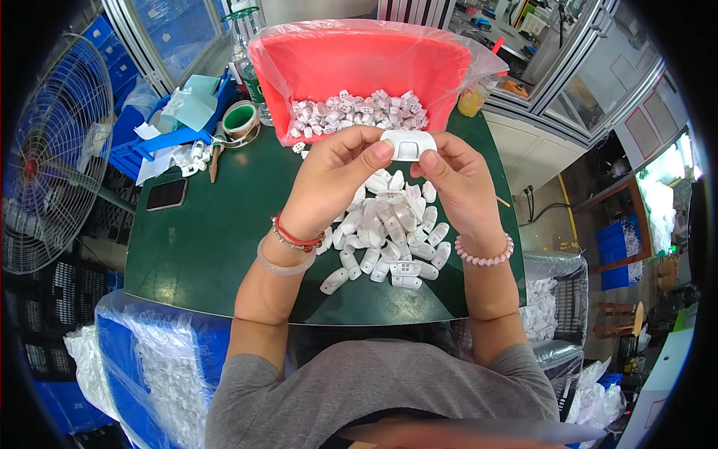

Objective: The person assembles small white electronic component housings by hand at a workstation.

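Observation:
Between my two hands I hold one white plastic housing [408, 144], raised above the far part of the green table [224, 247]. My left hand [342, 168] pinches its left end between thumb and fingers. On the other end, my right hand [462, 176] grips with the thumb in front and the fingers behind. A recessed rectangular part shows in the middle of the piece. Below my hands lies a heap of similar white plastic housings [381, 224]. Beyond them a red bin [359, 60], lined with clear plastic, contains many small white parts [359, 112].
At the left are a black phone [166, 194], a tape roll [239, 118] and a blue tray [168, 138] with papers. A large fan [52, 153] stands farther left. A drink cup [473, 97] is right of the bin. Lined blue crates [164, 359] flank me at left.

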Available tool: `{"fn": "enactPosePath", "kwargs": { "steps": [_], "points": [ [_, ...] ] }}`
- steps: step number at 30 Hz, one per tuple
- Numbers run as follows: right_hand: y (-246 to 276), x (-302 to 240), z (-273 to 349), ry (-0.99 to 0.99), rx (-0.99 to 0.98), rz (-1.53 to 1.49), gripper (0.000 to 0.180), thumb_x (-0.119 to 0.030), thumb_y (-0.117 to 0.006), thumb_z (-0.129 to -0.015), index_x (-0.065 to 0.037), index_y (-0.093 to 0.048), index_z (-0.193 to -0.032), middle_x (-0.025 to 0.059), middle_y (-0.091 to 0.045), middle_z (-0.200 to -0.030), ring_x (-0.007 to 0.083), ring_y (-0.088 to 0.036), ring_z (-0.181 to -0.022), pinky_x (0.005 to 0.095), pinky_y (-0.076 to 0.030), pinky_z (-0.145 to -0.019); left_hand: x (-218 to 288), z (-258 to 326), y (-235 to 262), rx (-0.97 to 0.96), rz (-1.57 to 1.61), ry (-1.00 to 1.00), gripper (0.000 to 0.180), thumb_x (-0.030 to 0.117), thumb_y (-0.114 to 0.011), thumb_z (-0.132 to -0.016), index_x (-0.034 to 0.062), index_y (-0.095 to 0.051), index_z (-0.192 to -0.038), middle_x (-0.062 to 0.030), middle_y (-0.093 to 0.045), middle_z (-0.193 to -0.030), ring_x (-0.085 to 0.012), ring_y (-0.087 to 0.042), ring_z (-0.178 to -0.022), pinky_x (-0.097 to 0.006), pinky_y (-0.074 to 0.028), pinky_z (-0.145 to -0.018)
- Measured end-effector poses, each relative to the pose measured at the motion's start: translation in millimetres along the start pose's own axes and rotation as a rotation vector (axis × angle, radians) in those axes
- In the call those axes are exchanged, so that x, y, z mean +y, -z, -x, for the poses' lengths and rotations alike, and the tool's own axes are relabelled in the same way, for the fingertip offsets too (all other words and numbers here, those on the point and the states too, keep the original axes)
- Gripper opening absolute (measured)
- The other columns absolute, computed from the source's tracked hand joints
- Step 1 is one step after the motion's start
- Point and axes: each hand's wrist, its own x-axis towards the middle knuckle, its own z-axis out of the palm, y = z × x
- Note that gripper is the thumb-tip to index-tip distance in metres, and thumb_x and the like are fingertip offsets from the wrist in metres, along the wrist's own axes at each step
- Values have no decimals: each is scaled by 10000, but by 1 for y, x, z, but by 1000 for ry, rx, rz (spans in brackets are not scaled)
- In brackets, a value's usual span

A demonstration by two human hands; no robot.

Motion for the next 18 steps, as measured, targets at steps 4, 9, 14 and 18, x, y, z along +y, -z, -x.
{"fn": "enactPosePath", "kwargs": {
  "steps": [4,9,14,18],
  "points": [
    [3,1,-2,-7,-27,-21,262,-174,-638,-818,7,-576,-996,26,-588,-949,79,-530,-847,224,-421,-756,0,1,-3,50,68,-23,275,215,-570,-871,-26,-581,-1002,-26,-606,-892,-64,-513,-801,-212,-415,-720],
    [3,4,-5,-9,-34,-83,263,-174,-645,-810,6,-583,-991,24,-574,-949,82,-521,-832,226,-415,-754,-1,-1,-4,66,67,-20,264,203,-565,-873,-24,-585,-1005,-25,-609,-901,-66,-516,-810,-211,-416,-728],
    [3,5,-5,-17,-36,-130,226,-168,-641,-813,7,-602,-950,22,-564,-961,89,-511,-863,232,-401,-779,-5,-1,-3,41,131,-5,272,214,-555,-879,-20,-586,-1014,-21,-610,-911,-64,-512,-826,-218,-410,-748],
    [2,9,-5,-51,-64,-192,181,-168,-624,-827,0,-621,-893,10,-544,-948,88,-479,-853,229,-376,-763,-9,0,-4,71,141,-12,259,217,-554,-879,-13,-594,-991,3,-594,-873,-55,-492,-799,-211,-396,-734]
  ]
}}
